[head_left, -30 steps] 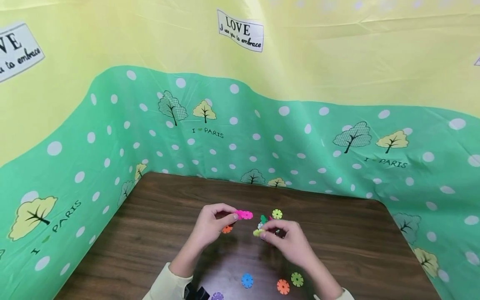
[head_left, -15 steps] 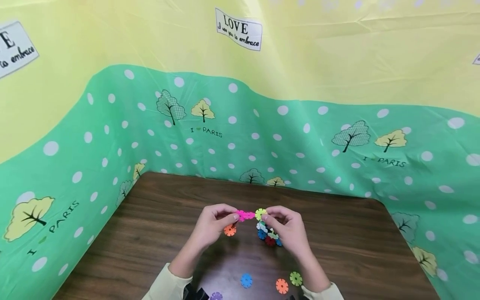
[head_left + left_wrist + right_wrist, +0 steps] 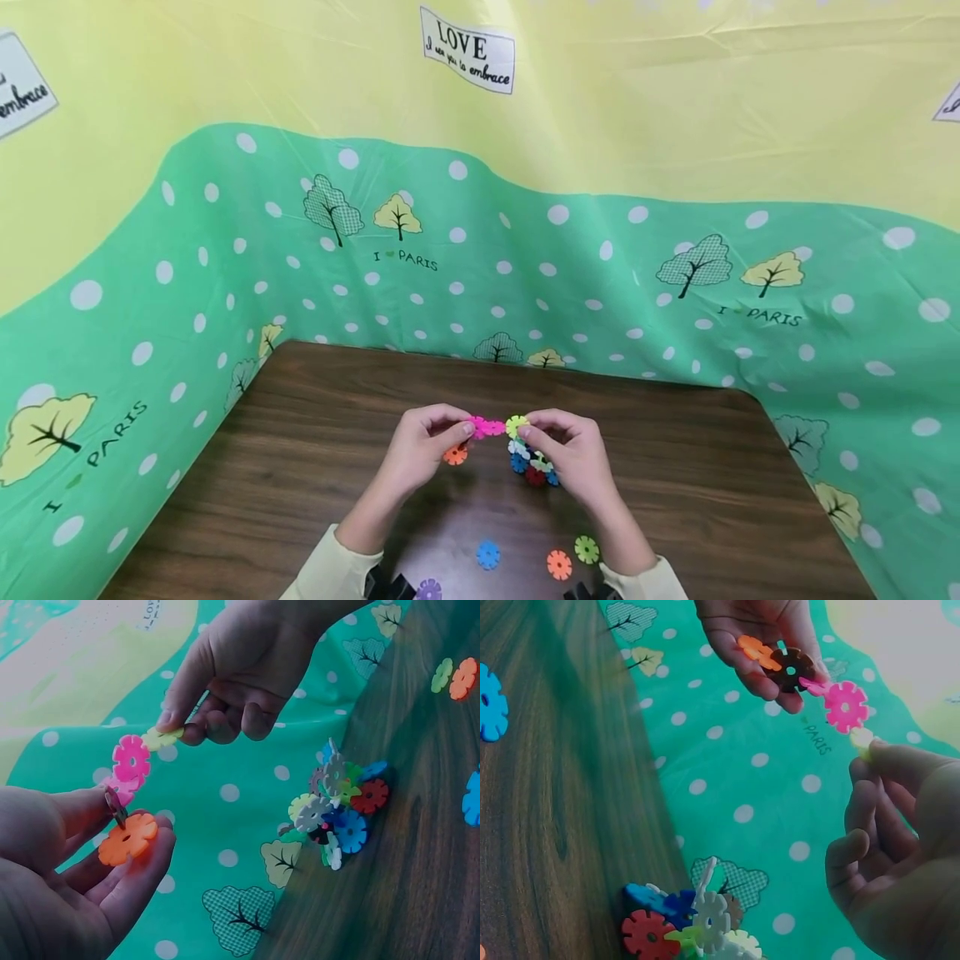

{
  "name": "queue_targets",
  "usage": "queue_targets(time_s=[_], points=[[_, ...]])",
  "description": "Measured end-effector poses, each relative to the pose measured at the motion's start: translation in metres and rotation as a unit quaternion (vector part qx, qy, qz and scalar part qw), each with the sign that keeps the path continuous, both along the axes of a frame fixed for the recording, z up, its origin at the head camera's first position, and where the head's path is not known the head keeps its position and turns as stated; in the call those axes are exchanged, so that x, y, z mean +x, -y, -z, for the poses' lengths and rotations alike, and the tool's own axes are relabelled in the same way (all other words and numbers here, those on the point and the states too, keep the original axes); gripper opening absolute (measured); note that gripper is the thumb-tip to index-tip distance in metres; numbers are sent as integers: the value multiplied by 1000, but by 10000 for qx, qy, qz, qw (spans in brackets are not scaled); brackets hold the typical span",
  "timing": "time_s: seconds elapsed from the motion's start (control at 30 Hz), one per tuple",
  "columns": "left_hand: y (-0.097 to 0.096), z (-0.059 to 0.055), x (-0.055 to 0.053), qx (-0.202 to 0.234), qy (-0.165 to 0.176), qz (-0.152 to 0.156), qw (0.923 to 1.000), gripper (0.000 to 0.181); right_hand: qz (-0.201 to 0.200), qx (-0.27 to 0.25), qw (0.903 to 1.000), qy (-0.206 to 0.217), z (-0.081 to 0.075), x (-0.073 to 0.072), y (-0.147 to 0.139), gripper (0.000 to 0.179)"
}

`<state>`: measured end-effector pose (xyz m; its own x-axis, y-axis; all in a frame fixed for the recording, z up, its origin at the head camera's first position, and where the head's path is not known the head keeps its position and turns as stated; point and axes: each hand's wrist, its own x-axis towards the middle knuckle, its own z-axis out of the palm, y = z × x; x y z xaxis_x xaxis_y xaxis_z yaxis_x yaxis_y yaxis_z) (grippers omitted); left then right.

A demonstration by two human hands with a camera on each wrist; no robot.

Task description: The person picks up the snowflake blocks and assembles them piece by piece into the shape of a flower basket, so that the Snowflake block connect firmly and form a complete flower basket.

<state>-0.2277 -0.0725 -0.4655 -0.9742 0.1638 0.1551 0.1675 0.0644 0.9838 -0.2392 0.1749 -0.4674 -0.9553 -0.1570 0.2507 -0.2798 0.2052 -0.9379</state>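
My left hand point(image 3: 422, 446) grips a short chain of notched plastic snowflake discs. In the right wrist view the chain runs from an orange disc point(image 3: 757, 652) through a dark brown disc point(image 3: 791, 670) to two pink discs point(image 3: 846, 706). Between thumb and index finger, my right hand point(image 3: 573, 450) pinches a yellow-green disc point(image 3: 515, 426). Its edge meets the end pink disc; whether their notches interlock cannot be told. The right fingertips hide part of the yellow-green disc. Both hands are raised above the table.
A multicoloured cluster of joined discs point(image 3: 351, 831) stands on the brown wooden table point(image 3: 337, 375), below the right hand. Loose blue point(image 3: 488, 555), orange point(image 3: 559, 565), green point(image 3: 587, 549) and purple discs point(image 3: 429, 590) lie nearer the front. A patterned green-and-yellow curtain point(image 3: 450, 208) encloses the table.
My right hand has moved up and left from beside the cluster, bringing the yellow-green disc against the pink end of the chain. The left hand has stayed nearly still.
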Motion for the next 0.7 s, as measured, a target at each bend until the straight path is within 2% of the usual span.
queue_targets(time_s=[0.33,0.7], points=[[-1,-1,-1,-103,-93,-187,9997,10,28,15,9997,-258,2,-1,0,5],[-5,2,1,-17,60,-176,9998,8,-182,-46,9992,-362,4,-1,2,4]])
